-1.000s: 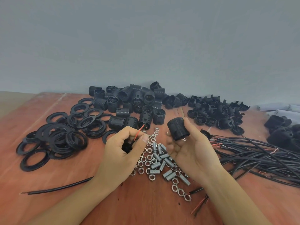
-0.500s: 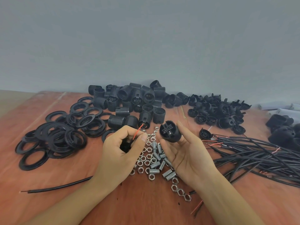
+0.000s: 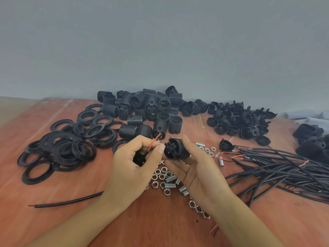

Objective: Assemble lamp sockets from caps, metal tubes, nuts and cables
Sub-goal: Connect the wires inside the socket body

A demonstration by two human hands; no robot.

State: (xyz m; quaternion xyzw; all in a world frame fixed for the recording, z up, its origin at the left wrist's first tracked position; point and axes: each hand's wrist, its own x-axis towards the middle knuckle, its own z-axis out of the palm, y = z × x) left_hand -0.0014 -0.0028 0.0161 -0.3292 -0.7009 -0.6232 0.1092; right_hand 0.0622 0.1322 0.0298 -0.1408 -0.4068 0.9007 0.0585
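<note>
Lister: Item one, left hand (image 3: 135,168). You are curling all the fingers in, and thumb and forefinger are pinching a thin red wire (image 3: 154,142) that is sticking up from the fist.

Checker: A small black part (image 3: 139,158) is sitting inside that curl, mostly hidden, so its shape cannot be told.

Lister: Item two, right hand (image 3: 199,168). You are turning the palm up and wrapping thumb and fingers round a socket body (image 3: 175,149): black plastic, a cylinder with a ribbed side. Its moulded end is facing your left thumb, just beside it, above the worktop (image 3: 53,220).

Checker: Item three, loose metal. Bright hexagonal nuts (image 3: 161,175) and short threaded tubes (image 3: 170,180) are lying scattered under and between your hands.

Lister: Item four, stock. Flat black rings (image 3: 67,145) are overlapping in a heap at the left; threaded socket shells (image 3: 146,107) are piling up against the grey wall; domed caps (image 3: 243,122) are lying to their right.

Checker: Item five, black cables (image 3: 284,168), round and smooth, are lying bundled at the right with red and bare ends showing. One single cable (image 3: 67,202) is running left from under your left forearm across the reddish wood.
</note>
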